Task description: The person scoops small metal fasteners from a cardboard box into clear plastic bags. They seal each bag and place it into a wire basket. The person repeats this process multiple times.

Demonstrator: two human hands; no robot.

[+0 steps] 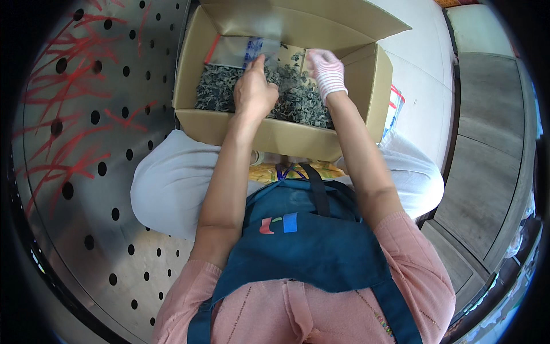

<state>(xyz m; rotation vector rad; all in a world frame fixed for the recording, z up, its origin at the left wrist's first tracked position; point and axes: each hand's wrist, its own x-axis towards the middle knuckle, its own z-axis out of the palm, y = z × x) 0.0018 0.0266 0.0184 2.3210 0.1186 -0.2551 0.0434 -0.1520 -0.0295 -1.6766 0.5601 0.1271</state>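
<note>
A clear plastic bag (229,53) with a red strip along one end and blue print lies tilted inside an open cardboard box (298,137). My bare left hand (253,92) is at its near edge, index finger over the plastic and the other fingers curled, seemingly gripping it. Dried grey-green leaves (298,100) cover much of the box's bottom, beneath and around this hand. To the right, my right hand (326,71) wears a pink-and-white striped glove with bare fingertips. It hovers over the leaves near the box's right side, its fingers smeared by motion.
The box's flaps stand folded outward, close to my white-trousered legs (172,178). A metal panel with round holes (129,189) and red marks rises on the left. Grey wood-look boards (487,103) run along the right, and a printed packet (395,106) sits beside the box.
</note>
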